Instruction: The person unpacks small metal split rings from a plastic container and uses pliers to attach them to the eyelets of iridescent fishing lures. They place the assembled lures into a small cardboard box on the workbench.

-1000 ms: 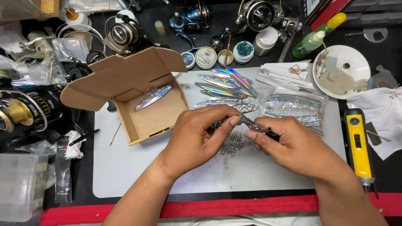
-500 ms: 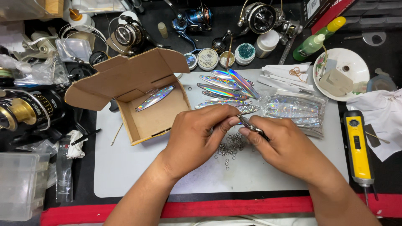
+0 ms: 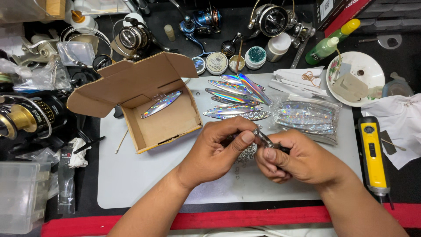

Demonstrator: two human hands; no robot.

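Here, far left of the bench: large black-and-gold fishing reel [image 3: 24, 118], clear plastic bin [image 3: 19, 195] at the near-left corner. Next over, open cardboard box [image 3: 151, 103] on the left part of the grey mat [image 3: 131, 180], flaps up, one holographic metal lure [image 3: 161, 104] lying slantwise inside. Past the box, toward the mat's far edge, a fan of loose lures [image 3: 234, 94] — touching and overlapping.

Centre, near edge of mat: left hand [image 3: 215, 153], thumb and forefinger closed narrow on a small split ring [image 3: 255, 131], held just above a scatter of split rings [image 3: 247, 153] on the mat. Touching it, right hand [image 3: 300, 160] wrapped tight round slim split-ring pliers [image 3: 265, 139], tip meeting the ring between the left fingertips. Whether the plier nose sits open or closed — too small to tell.

Judged as ring-opening work. Best done with the ring pinched flat, not rolled; plier tooth set into the coil gap, not across it; light squeeze only, so the ring doesn't spring off into the pile. Wrists kept braced on the mat.

Right of the hands: clear bag of packed lures [image 3: 307, 118], then white dish [image 3: 362, 77] at the far-right, green squeeze bottle [image 3: 326, 46] behind it. Yellow tool [image 3: 372, 153] along the right edge, crumpled white cloth [image 3: 397, 120] beside it.
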